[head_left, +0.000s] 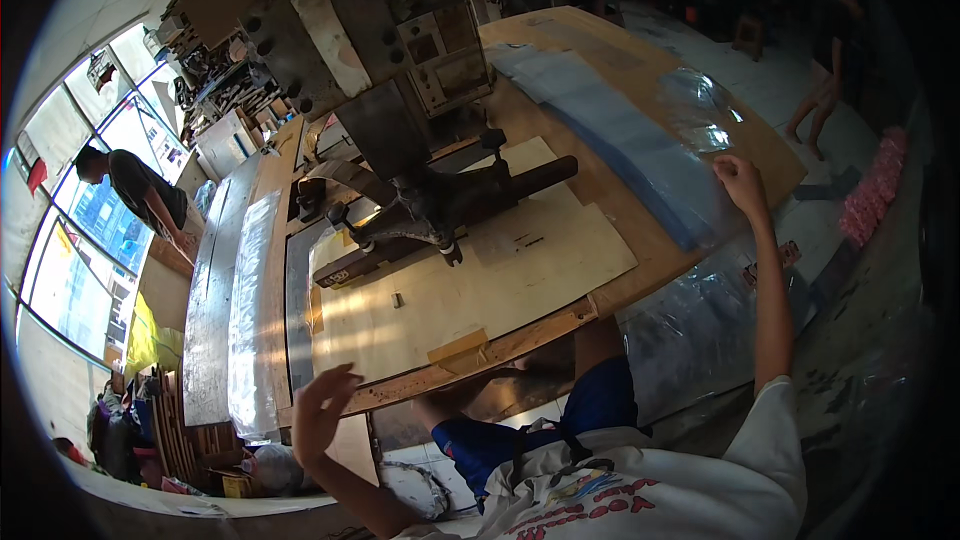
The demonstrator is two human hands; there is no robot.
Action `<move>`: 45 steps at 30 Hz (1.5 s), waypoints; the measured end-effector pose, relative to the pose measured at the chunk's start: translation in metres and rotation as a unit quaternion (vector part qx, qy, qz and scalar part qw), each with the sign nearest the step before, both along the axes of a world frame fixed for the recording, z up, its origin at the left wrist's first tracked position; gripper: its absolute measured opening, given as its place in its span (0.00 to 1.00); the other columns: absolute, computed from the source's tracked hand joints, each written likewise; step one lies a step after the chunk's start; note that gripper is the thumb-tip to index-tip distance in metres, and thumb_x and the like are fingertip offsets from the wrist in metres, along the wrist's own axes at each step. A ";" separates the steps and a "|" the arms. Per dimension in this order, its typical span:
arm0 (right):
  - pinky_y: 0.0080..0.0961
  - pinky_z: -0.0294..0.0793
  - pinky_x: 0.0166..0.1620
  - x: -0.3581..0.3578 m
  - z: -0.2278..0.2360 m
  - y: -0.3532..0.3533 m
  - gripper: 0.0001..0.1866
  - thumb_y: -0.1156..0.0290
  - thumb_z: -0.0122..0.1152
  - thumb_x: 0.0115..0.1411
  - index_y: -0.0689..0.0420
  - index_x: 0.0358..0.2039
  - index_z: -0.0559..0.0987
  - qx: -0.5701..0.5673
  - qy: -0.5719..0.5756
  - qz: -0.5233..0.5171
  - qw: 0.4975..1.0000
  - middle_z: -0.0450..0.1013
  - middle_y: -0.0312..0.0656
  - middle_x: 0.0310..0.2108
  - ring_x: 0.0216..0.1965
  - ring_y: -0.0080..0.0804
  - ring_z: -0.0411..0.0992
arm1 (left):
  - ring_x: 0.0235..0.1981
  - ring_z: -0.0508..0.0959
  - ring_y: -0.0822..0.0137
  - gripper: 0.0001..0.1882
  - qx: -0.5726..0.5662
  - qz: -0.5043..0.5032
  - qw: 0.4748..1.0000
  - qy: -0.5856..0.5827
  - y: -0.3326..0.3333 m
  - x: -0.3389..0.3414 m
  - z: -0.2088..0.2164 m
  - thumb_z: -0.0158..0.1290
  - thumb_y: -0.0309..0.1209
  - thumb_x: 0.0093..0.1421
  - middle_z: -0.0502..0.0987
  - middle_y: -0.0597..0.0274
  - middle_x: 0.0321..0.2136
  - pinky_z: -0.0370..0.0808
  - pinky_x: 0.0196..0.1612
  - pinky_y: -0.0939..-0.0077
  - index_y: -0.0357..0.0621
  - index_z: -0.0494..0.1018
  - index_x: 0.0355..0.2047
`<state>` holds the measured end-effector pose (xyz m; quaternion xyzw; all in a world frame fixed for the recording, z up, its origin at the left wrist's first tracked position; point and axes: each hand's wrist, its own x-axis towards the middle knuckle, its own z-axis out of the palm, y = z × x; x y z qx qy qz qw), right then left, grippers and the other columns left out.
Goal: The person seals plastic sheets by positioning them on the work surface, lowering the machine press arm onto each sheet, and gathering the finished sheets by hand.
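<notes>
My left hand (322,410) is beside the near left corner of the press table, fingers apart and nothing visible in them. On the right, my right hand (740,183) is raised near the table edge with its fingertips drawn together; whether something thin is between them I cannot make out. Just beyond it lies a pile of shiny clear plastic (705,125). A long stack of bluish plastic sheets (610,130) runs along the table to its left. In front of me a dark metal press head (420,205) stands over a pale yellowish board (560,265).
Brown tape (458,351) sits on the board's near edge. Clear film (254,310) covers a side bench at left. A person (145,190) stands by the windows, another (830,70) at far right. Pink bundled material (874,188) lies on the floor, and more plastic (690,340) lies below the table.
</notes>
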<state>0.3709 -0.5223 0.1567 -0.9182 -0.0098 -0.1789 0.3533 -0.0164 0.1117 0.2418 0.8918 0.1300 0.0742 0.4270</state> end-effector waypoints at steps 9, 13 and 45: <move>0.31 0.59 0.68 -0.078 -0.061 -0.006 0.30 0.51 0.51 0.72 0.62 0.63 0.70 0.263 -0.154 -0.095 0.948 0.67 0.47 0.64 0.66 0.36 0.64 | 0.75 0.46 0.50 0.36 0.330 0.350 0.868 0.123 0.179 -0.106 -0.135 0.46 0.61 0.67 0.52 0.53 0.73 0.36 0.71 0.37 0.61 0.61 0.70; 0.32 0.56 0.68 -0.067 -0.060 0.045 0.31 0.49 0.48 0.72 0.60 0.65 0.68 0.284 -0.199 -0.096 0.933 0.63 0.46 0.67 0.68 0.37 0.60 | 0.74 0.50 0.49 0.35 0.304 0.340 0.884 0.103 0.186 -0.098 -0.128 0.48 0.59 0.67 0.54 0.52 0.72 0.38 0.70 0.36 0.57 0.64 0.68; 0.39 0.65 0.62 -0.104 -0.055 0.083 0.27 0.57 0.69 0.61 0.61 0.54 0.75 0.208 -0.314 -0.273 0.885 0.73 0.51 0.54 0.59 0.45 0.68 | 0.26 0.83 0.50 0.16 0.485 0.309 0.796 -0.190 0.263 -0.111 -0.164 0.48 0.32 0.69 0.82 0.43 0.42 0.77 0.27 0.56 0.47 0.74 0.56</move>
